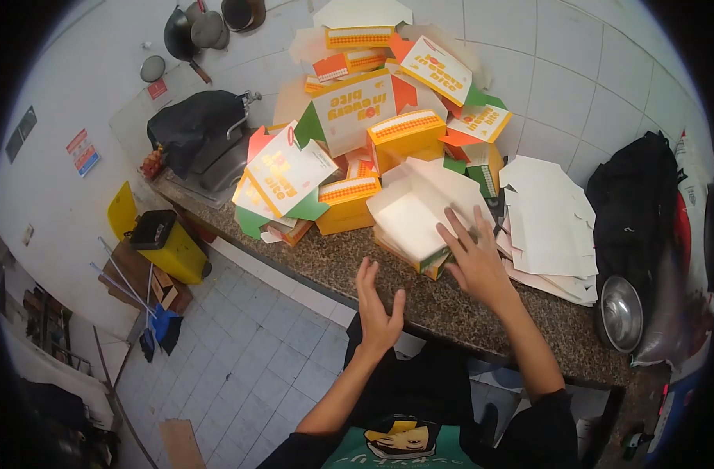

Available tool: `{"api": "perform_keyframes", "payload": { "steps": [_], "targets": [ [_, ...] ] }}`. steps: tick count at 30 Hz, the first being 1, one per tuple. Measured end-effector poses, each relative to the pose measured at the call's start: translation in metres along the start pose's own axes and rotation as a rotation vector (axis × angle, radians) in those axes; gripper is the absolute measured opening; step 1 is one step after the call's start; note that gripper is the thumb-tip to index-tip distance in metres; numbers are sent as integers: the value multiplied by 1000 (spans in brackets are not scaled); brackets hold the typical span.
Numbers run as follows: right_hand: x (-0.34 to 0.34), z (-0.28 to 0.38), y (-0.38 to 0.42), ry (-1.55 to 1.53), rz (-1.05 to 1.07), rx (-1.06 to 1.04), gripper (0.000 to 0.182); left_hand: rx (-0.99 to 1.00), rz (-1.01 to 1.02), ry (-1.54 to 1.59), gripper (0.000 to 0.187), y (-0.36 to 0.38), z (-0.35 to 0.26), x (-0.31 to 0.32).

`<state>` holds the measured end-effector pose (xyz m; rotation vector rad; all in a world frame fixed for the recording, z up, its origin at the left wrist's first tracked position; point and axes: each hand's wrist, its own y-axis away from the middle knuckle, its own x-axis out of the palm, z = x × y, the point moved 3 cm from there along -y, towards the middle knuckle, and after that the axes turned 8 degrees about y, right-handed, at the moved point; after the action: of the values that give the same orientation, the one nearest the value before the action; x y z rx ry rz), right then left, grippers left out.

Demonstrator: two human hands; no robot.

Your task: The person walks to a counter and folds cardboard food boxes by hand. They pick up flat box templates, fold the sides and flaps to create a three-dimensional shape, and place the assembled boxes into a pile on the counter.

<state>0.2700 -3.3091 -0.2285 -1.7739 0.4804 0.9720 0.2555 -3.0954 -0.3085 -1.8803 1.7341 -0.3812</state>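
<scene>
An opened food box (419, 211) with a white inside stands on the counter in front of me, its flaps raised. My right hand (478, 262) is at the box's right side, fingers spread and seeming to touch its edge. My left hand (382, 313) hovers off the counter's front edge, open and holding nothing. Behind the box is a heap of folded yellow, orange and green boxes, including a yellow box (408, 141) and a printed box (283, 172) with a white lid. To the right lies a stack of flat white cartons (551, 219).
The speckled counter (310, 258) runs along a tiled wall. A sink (226, 168) with a black bag (193, 129) is at the left. A metal bowl (621, 313) and a black cloth item (630, 203) stand at the right. A yellow bin (177, 250) and a broom (166, 324) are on the floor.
</scene>
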Motion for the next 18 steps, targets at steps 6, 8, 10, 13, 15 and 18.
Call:
{"api": "perform_keyframes", "payload": {
  "steps": [6,8,10,13,15,18],
  "targets": [
    [-23,20,39,-96,234,61,73,230,165,-253,74,-3,-30,4],
    [-49,16,70,-388,263,189,62,236,149,-193,75,1,-30,10],
    [-64,-2,93,-581,85,339,34,178,74,-70,72,17,-22,12],
    [-67,-81,107,-266,1,435,52,154,48,154,60,62,-14,12],
    [-34,-139,138,-39,287,499,78,147,121,156,50,90,-15,4],
    [-6,-189,152,-188,413,449,71,124,225,79,32,112,-15,-10]
  ]
}}
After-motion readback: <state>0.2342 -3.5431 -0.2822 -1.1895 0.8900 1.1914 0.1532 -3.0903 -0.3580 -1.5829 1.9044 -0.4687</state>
